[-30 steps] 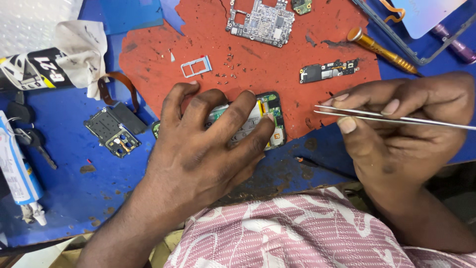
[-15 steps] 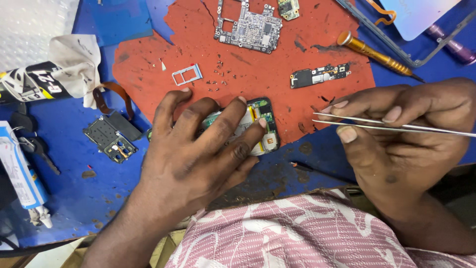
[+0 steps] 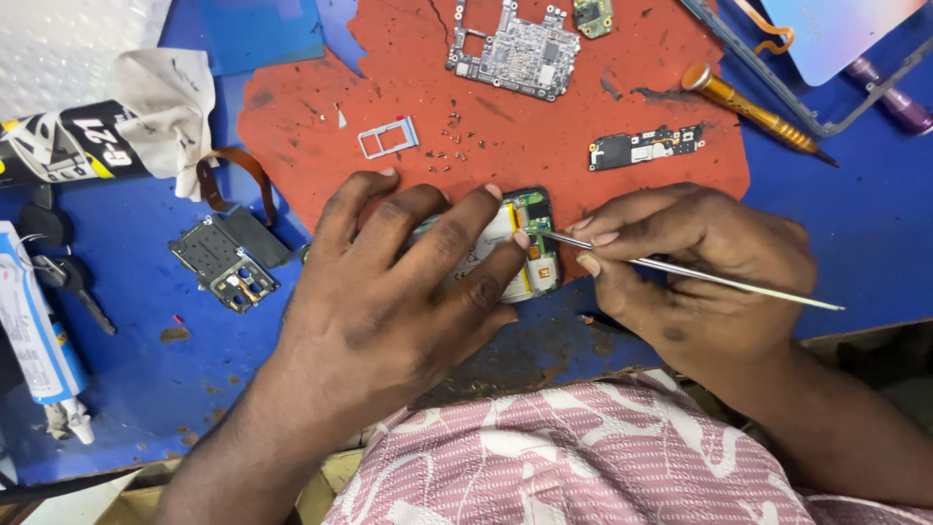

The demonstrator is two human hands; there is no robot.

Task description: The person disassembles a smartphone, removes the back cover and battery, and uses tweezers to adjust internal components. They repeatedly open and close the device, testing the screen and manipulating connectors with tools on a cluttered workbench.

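From the head camera, a blue work surface (image 3: 126,389) carries a worn red mat (image 3: 525,146) speckled with tiny screws (image 3: 452,146). No more of the room shows. On the mat lie a bare circuit board (image 3: 515,49), a small blue-rimmed card tray (image 3: 389,137) that looks empty, a dark narrow board (image 3: 644,146) and an orange-handled screwdriver (image 3: 753,109). The opened phone (image 3: 525,248) rests at the mat's near edge, its inside showing green and yellow parts. The left hand (image 3: 389,301) lies spread flat over it, fingers pressing down. The right hand (image 3: 695,277) pinches metal tweezers (image 3: 680,272), whose tip touches the phone's exposed end. A camera module (image 3: 225,264) sits on the blue surface.
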